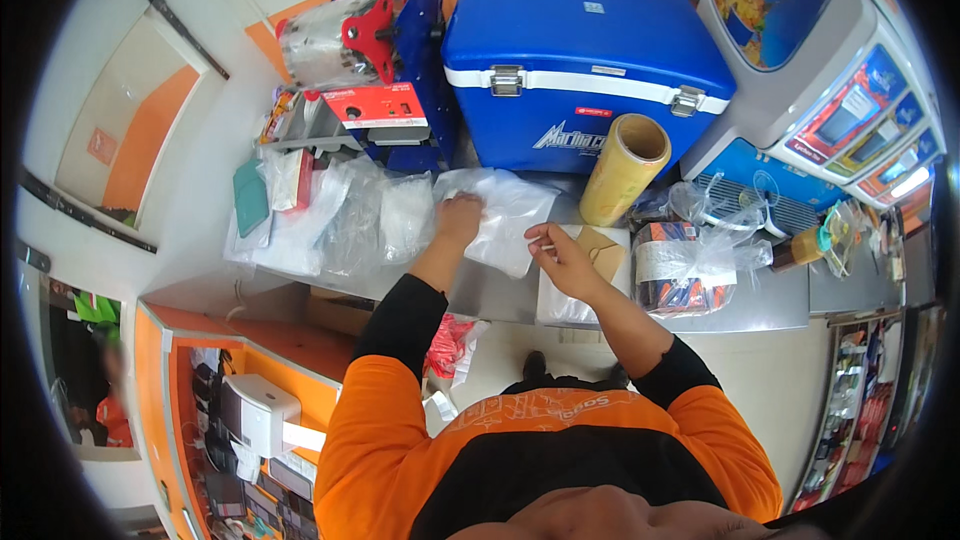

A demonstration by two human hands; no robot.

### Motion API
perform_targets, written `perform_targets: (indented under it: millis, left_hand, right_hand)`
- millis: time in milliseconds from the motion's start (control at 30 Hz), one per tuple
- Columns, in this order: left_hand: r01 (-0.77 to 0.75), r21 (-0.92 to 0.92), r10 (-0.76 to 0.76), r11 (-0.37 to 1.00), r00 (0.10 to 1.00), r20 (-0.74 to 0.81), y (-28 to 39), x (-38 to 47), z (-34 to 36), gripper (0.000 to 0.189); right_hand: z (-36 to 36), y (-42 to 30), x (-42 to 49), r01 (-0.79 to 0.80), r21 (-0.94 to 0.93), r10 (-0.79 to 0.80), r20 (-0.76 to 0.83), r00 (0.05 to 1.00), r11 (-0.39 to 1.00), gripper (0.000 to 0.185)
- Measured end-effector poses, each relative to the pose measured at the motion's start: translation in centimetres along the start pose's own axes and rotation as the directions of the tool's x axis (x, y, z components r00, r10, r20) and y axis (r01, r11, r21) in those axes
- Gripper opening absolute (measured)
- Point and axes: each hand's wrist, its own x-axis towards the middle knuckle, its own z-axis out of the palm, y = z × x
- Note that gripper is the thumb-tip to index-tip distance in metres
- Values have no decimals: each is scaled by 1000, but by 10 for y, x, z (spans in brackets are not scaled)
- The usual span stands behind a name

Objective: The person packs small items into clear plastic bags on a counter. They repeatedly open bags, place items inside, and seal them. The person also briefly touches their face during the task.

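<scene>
My left hand rests at the left edge of a stack of white plastic bags on the metal counter; whether its fingers grip a bag I cannot tell. My right hand, fingers curled, is just right of those bags, with a small pale thing at its fingertips that is too small to name. Under and beside the right hand lie a brown paper envelope or bag and a white plastic-wrapped stack. Left of my left hand is a clear bag of white items.
A blue cooler box stands behind, with a yellow film roll upright before it. A red and blue cup sealer is at back left. On the right are a bagged dark box and a drink dispenser. The counter's front edge is near me.
</scene>
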Motion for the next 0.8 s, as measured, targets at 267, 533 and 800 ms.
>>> perform_targets:
  millis: [267, 533, 800]
  left_hand:
    - [-220, -152, 32, 964, 659, -751, 17, 19, -86, 7]
    - [83, -310, -90, 947, 996, -8, -26, 32, -91, 29]
    - [107, -618, -248, 779, 958, -146, -4, 9, -134, 32]
  right_hand:
    - [-8, 23, -42, -73, -6, 72, 258, 963, 997, 26]
    - [5, 14, -32, -28, -70, 49, 326, 944, 997, 29]
    - [58, 70, 54, 199, -408, -111, 229, 967, 891, 53]
